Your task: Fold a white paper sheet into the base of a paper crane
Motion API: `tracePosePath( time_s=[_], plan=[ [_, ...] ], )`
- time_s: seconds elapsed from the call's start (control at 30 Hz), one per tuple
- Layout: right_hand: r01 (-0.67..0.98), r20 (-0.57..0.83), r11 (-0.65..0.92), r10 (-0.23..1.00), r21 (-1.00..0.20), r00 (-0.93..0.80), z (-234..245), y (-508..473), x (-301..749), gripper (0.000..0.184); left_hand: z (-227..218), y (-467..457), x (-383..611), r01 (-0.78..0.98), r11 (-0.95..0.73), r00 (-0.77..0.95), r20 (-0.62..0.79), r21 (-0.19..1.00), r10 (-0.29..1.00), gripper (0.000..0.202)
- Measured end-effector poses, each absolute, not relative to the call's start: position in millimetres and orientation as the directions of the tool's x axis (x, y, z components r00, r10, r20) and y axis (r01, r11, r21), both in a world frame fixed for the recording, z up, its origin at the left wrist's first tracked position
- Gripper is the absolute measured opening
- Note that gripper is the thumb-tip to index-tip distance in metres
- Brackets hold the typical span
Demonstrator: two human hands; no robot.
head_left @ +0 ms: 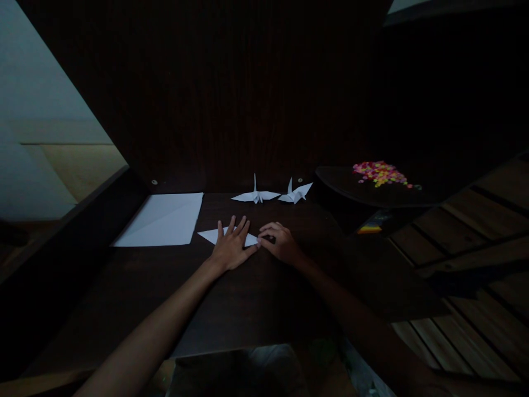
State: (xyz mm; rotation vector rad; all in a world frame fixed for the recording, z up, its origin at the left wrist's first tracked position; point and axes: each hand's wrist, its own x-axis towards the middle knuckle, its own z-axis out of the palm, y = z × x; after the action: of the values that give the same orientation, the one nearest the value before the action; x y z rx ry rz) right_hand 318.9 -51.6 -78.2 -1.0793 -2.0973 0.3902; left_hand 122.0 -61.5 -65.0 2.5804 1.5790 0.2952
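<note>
A folded piece of white paper (209, 236), long and pointed at its ends, lies on the dark wooden desk (239, 309). My left hand (231, 249) rests flat on it with the fingers spread and covers its middle. At the paper's right tip, the thumb and a finger of my right hand (283, 243) are pinched together on the point. Behind my hands stand two white paper cranes, one (257, 196) in the middle and another (296, 195) close beside it on the right.
White paper sheets (165, 219) lie at the left, by the desk's raised side panel (74, 237). On a rounded shelf (343, 184) at the right sits a heap of small colourful pieces (382, 173). A tall dark panel (231, 99) rises behind the desk.
</note>
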Motion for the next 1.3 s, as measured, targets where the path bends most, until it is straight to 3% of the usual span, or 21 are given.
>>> tracePosePath(
  time_s=[0.27,0.73,1.03,1.3],
  plan=[
    [0.577,0.534,0.689,0.716,-0.438,-0.45,-79,-54,317,0.005,-59,-61,109,0.794,-0.577,0.57,0.097,0.19,0.816,0.053],
    [0.589,0.526,0.669,0.734,-0.454,-0.429,-74,-65,309,0.011,-65,-49,99,0.73,-0.606,0.599,0.131,0.315,0.79,0.048],
    [0.714,0.468,0.656,0.725,-0.244,-0.506,-69,-74,308,0.018,-62,-54,97,0.719,-0.61,0.591,0.169,0.332,0.789,0.046],
    [0.753,0.464,0.635,0.726,-0.172,-0.507,-65,-76,308,0.017,-62,-54,86,0.709,-0.641,0.623,0.164,0.296,0.765,0.047]
  ],
)
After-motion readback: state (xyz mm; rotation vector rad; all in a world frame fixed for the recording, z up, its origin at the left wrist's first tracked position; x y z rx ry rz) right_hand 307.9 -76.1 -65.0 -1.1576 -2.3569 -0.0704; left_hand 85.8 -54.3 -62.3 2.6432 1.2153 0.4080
